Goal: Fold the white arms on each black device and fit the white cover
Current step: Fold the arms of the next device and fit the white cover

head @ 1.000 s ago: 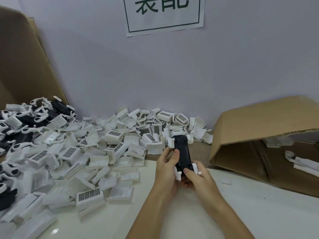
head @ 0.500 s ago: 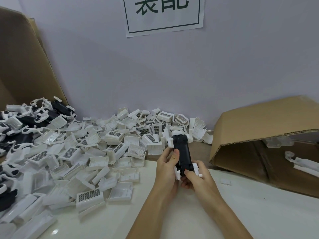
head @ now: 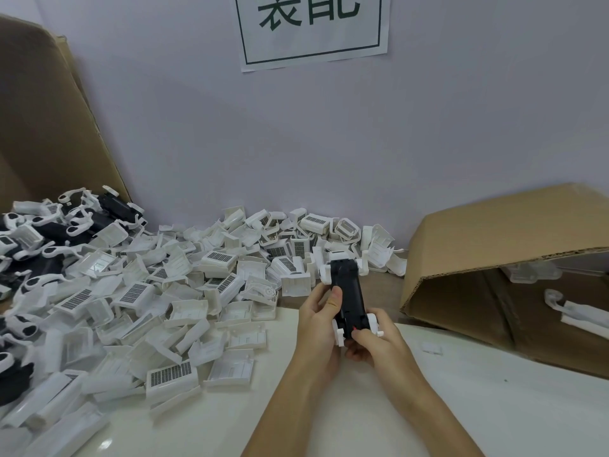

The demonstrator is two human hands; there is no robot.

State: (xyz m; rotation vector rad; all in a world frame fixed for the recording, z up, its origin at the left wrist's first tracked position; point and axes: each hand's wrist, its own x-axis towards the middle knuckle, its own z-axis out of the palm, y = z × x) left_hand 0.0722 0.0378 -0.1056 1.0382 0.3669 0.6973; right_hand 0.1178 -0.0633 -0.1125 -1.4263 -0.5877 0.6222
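Note:
I hold one black device upright over the white table, its long side pointing away from me. White arms stick out at its near end and at its far end. My left hand grips the device's left side, thumb lying on the black face. My right hand grips the near end from the right, thumb pressed on the bottom edge. A big heap of white covers lies to the left. More black devices with white arms are piled at the far left.
An open cardboard box lies on its side at the right with white parts inside. A tall cardboard sheet leans at the far left. A small white piece lies on the table near the box. The wall is close behind.
The device and both hands have stayed almost in place; the near white arms have shifted only slightly under my right thumb.

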